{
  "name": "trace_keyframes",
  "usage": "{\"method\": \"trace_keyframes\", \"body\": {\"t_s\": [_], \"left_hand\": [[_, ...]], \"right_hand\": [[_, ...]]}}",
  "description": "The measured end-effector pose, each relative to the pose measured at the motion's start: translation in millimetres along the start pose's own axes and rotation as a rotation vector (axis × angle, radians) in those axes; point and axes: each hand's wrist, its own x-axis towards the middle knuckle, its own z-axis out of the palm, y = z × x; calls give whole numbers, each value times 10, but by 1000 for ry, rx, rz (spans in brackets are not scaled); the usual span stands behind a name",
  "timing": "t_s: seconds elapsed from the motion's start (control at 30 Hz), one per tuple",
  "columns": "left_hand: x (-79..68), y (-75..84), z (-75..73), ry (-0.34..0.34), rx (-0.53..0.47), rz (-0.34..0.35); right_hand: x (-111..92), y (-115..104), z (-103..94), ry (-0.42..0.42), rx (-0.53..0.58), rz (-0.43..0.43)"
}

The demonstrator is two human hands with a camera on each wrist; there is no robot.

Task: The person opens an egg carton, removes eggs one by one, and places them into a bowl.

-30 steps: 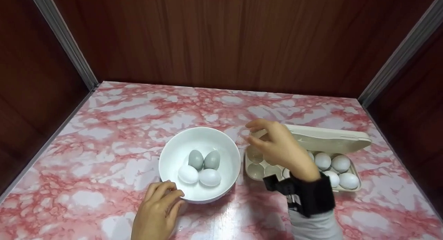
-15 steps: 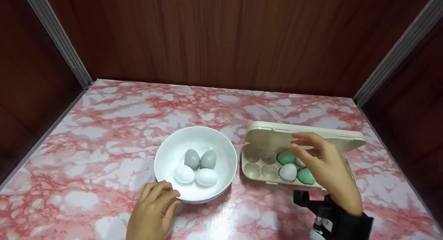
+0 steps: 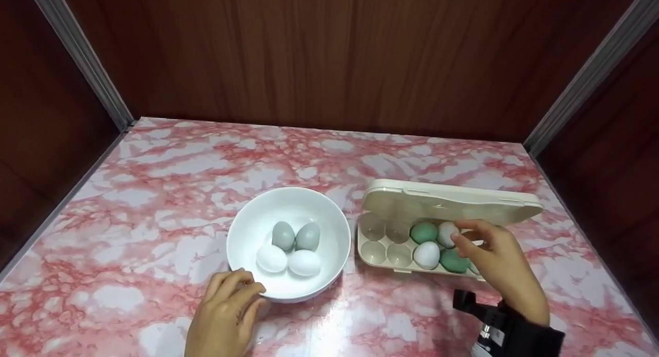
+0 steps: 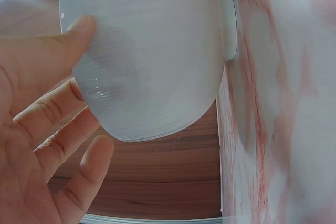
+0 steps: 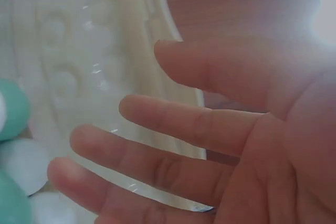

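Observation:
In the head view, a white bowl (image 3: 288,200) holds two grey-green eggs (image 3: 295,237) and two white eggs (image 3: 287,260). My left hand (image 3: 221,313) grips its near-left rim; in the left wrist view the thumb (image 4: 79,32) lies on the outer wall while other fingers pass behind the rim. To the right stands a cream egg carton (image 3: 383,260), lid raised, with green and white eggs. Over its right part hovers my right hand (image 3: 497,256), fingertips near a white egg (image 3: 447,234). The right wrist view shows its fingers extended, holding nothing. Eggs beneath that hand are partly hidden.
The carton's lid (image 3: 448,205) leans up along its back edge. Several egg cups (image 3: 386,241) at its left end have no eggs. Red-and-white marbled tabletop (image 3: 206,161) surrounds everything, with dark wood panels (image 3: 329,58) behind and at both sides.
My right hand has moved right, from above the carton's left end to its right part, and lowered toward the eggs. My left hand stays at the bowl's rim.

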Motion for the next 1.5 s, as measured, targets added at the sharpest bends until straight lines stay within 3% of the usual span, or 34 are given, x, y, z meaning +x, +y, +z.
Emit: {"method": "trace_keyframes", "body": {"t_s": [0.27,0.63,1.1,1.5], "left_hand": [[-10,3,14,4,-5,10],[10,7,18,12,-2,22],[22,-15,8,25,7,45],[-3,0,10,18,6,25]], "right_hand": [[44,71,146,-78,18,70],[149,111,296,-103,-23,90],[178,142,329,-146,118,150],[190,50,435,-118,-184,123]]}}
